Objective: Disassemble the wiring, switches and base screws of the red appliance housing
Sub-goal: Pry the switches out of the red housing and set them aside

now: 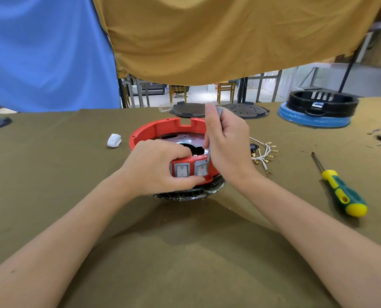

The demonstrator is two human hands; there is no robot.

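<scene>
- Left grip (162, 165) clasps the red housing (162, 130) beside its two near-facing switches (181, 170).
- Right grip (227, 143) holds a grey tool (209, 150), upright, tip at the right switch.
- Olive counter (185, 252); screwdriver (340, 187) right of housing.

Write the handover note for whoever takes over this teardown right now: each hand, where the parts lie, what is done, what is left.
Left hand grips the front of the red housing by the two switches.
Right hand holds a grey tool, tip at the right switch's edge.
Wiring lies loose on the table, right of the housing; screwdriver further right.
Done: wiring out.
Left: both switches are in the housing; base screws cannot be seen.
</scene>
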